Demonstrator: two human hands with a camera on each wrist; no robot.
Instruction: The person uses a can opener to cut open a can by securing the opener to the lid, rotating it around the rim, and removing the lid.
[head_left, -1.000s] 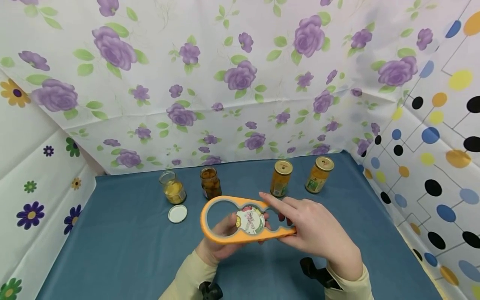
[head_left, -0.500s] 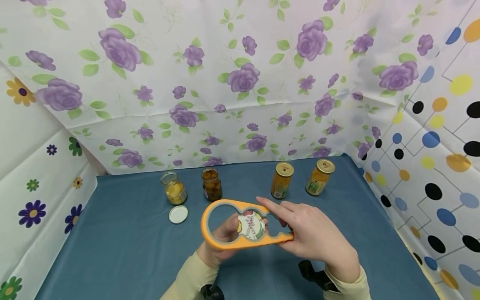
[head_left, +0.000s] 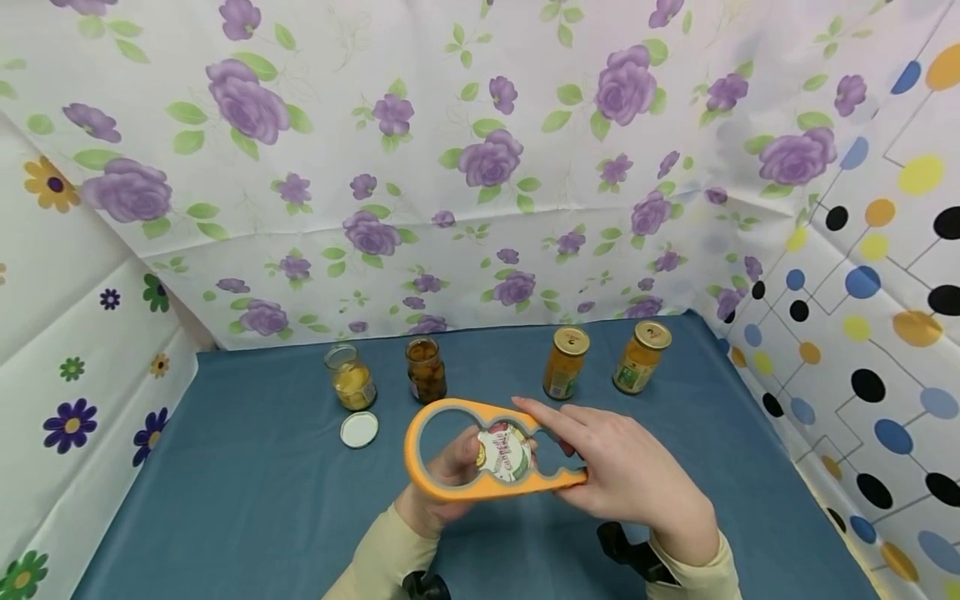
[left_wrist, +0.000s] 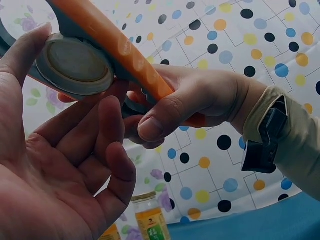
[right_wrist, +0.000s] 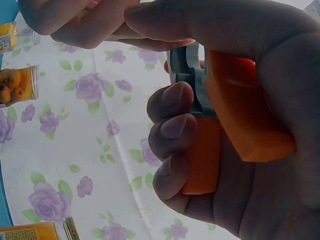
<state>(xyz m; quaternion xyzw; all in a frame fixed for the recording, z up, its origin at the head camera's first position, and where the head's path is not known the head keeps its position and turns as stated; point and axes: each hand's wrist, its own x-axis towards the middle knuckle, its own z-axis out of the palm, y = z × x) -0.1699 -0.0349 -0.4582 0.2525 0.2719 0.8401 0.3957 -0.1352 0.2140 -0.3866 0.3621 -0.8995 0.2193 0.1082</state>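
An orange jar opener (head_left: 480,487) with grey-lined openings is held up over the table. My right hand (head_left: 622,458) grips its two handles, the index finger stretched along the upper one. A printed round lid (head_left: 504,452) sits in the middle opening. My left hand (head_left: 431,504) holds that lid from beneath, thumb on its rim. In the left wrist view, the pale underside of the lid (left_wrist: 75,65) faces the camera, with no jar attached. The right wrist view shows fingers curled round the orange handle (right_wrist: 202,155).
A lidless jar with yellow contents (head_left: 352,385) and a lidless jar with brown round contents (head_left: 426,377) stand at back left. A white lid (head_left: 359,430) lies before them. Two gold-lidded jars (head_left: 566,364) stand back right. Patterned cloth walls (head_left: 487,208) enclose the blue table (head_left: 247,492).
The opener's handle end has lowered slightly along with my right hand, and the head view has shifted a little. Both hands keep their hold; over the last half second they barely move.
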